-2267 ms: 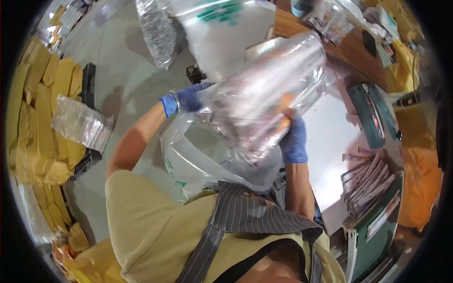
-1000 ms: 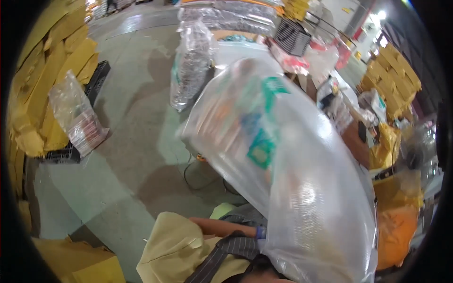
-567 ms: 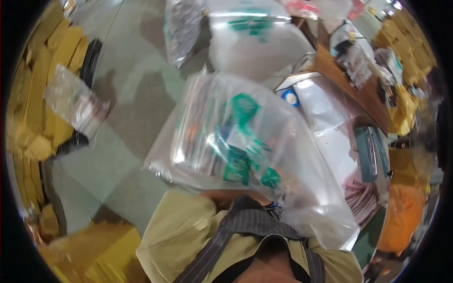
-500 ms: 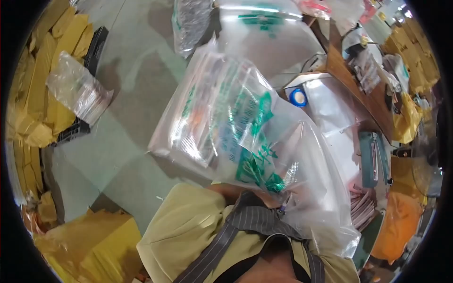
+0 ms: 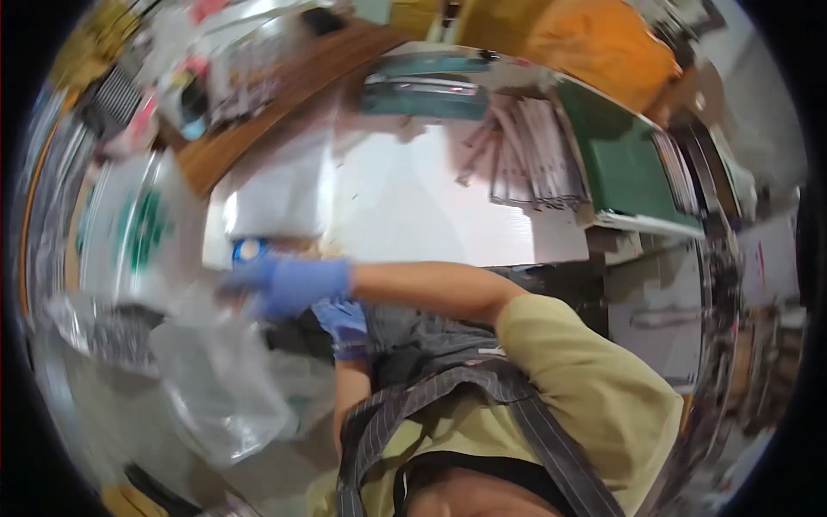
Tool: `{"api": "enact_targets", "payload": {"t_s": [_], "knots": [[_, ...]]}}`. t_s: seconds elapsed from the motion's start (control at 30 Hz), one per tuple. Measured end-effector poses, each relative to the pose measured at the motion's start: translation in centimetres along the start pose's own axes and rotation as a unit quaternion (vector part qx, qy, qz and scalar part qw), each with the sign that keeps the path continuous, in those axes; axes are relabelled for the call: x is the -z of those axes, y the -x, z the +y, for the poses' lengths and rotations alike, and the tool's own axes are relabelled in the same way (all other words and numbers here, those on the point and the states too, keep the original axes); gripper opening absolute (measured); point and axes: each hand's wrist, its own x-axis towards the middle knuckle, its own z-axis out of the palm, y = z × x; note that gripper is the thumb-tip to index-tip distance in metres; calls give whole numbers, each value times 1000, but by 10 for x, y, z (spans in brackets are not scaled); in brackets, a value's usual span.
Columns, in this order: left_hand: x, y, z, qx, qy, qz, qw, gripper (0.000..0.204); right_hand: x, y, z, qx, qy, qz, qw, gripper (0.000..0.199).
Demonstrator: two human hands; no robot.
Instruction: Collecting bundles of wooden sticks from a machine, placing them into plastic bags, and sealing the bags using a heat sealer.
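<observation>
My right hand (image 5: 289, 284), in a blue glove, stretches leftward across my front. Its fingers are smeared by motion, so whether they grip anything does not show. Just beyond its fingertips is a crumpled clear plastic bag (image 5: 220, 388), hanging down at the left. My left hand (image 5: 343, 326), also gloved in blue, is below the right wrist, its fingers partly covered. A blue-and-white tape roll (image 5: 250, 250) lies at the table's near left corner, close to the right hand.
On the white table (image 5: 413, 189) are a clear plastic sheet (image 5: 284, 194), a teal sealer-like device (image 5: 426, 96) and fanned flat packets (image 5: 534, 155). A green tray (image 5: 620, 155) borders it at right, a wooden ledge (image 5: 293, 95) at far left. Green-printed clear bags (image 5: 138, 228) are stacked at left.
The view has swung to the right, bringing the table in front of me. The large filled bag over my arms no longer covers them, and both gloved hands now show.
</observation>
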Motion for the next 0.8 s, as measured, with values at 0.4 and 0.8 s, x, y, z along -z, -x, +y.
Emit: {"api": "enact_targets", "payload": {"t_s": [0.4, 0.8], "knots": [[-198, -261, -306, -138, -791, -236, 547, 83, 408, 389, 70, -639, 462, 451, 419, 106], [-257, -236, -320, 283, -476, -173, 814, 68, 363, 380, 68, -373, -321, 616, 615, 40]]}}
